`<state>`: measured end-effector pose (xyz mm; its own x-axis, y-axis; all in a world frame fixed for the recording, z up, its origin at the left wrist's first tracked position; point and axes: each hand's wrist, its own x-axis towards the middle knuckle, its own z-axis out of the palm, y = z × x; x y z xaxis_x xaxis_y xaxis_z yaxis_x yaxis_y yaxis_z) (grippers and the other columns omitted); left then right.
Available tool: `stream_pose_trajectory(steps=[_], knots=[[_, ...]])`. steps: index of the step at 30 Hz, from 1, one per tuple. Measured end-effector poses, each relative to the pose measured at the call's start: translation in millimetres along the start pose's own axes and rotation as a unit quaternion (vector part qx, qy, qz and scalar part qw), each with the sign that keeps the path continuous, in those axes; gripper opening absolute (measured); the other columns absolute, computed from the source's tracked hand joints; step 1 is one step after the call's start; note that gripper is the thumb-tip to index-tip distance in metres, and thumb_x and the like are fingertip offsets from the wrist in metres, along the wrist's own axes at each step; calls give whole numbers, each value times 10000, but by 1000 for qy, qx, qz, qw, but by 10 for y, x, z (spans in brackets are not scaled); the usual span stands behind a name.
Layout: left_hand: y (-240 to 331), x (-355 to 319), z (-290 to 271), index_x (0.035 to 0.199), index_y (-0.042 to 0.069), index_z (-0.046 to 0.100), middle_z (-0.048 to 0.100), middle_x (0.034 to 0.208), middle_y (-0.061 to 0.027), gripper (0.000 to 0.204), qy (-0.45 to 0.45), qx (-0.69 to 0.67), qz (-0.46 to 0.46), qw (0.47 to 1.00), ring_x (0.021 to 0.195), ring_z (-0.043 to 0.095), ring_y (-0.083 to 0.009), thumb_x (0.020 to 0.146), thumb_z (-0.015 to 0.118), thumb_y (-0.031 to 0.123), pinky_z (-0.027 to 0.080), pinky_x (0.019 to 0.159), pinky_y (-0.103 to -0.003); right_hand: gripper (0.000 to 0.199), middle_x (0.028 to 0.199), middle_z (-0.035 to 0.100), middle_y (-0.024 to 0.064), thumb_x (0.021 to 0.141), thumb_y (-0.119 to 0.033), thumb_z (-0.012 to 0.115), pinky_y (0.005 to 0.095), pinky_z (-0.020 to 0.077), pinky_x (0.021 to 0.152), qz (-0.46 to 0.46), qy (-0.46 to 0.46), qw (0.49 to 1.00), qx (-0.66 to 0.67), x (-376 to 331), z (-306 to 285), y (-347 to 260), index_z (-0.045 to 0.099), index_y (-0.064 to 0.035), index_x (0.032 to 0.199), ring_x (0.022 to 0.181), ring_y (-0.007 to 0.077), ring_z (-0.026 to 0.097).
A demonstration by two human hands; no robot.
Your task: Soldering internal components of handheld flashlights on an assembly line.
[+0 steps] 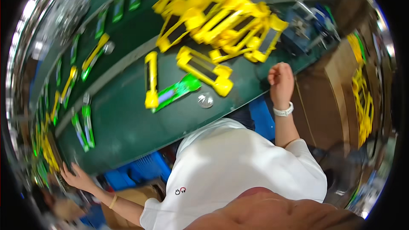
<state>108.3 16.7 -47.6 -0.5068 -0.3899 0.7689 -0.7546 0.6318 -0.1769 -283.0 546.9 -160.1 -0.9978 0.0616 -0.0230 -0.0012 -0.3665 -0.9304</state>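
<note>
My left hand [77, 178] reaches out to the left with its fingers spread, beside the near edge of the green work table [123, 138], and nothing shows in it. To the right of the table edge, my right hand [281, 81] is raised with its fingers loosely bent; I see nothing in it. Between the hands, two yellow plastic frames with dark panels, one upright [151, 79] and one slanted [204, 70], lie on the table. A bright green plastic piece [181, 87] touches the upright frame. A clear round dome [205, 100] lies near the table edge.
A large heap of yellow frames [232, 21] covers the far middle. A blue bin of small parts [297, 32] stands at right, above a cardboard box [315, 106]. Green pieces [87, 123] lie at left; more line the strip beyond a raised rail [123, 61]. Blue crates [147, 168] sit below the table.
</note>
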Motion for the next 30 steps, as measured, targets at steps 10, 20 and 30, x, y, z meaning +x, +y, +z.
stream_pose_trajectory(steps=[10, 20, 30], knots=[[5041, 882, -218, 950, 56, 584, 591, 1041, -90, 269, 10, -616, 591, 521, 1060, 540, -291, 703, 662, 127, 411, 904, -413, 325, 919, 590, 68, 906, -174, 530, 202, 431, 579, -128, 130, 950, -252, 93, -185, -101, 508, 25, 1162, 676, 69, 529], [6265, 355, -188, 835, 105, 584, 598, 783, -32, 233, -88, -399, 674, 615, 796, 579, -205, 711, 665, 285, 381, 745, -369, 217, 768, 640, 157, 862, -209, 547, 366, 491, 627, -165, 131, 781, -589, 570, -114, -254, 601, -16, 944, 699, 301, 631], [6240, 369, -203, 753, 102, 600, 563, 723, -55, 144, -83, -563, 581, 582, 766, 561, -244, 733, 642, 238, 405, 694, -377, 275, 675, 608, 215, 900, -263, 456, 470, 473, 565, -216, 190, 776, -562, 885, -80, -101, 548, -7, 859, 634, 385, 603]])
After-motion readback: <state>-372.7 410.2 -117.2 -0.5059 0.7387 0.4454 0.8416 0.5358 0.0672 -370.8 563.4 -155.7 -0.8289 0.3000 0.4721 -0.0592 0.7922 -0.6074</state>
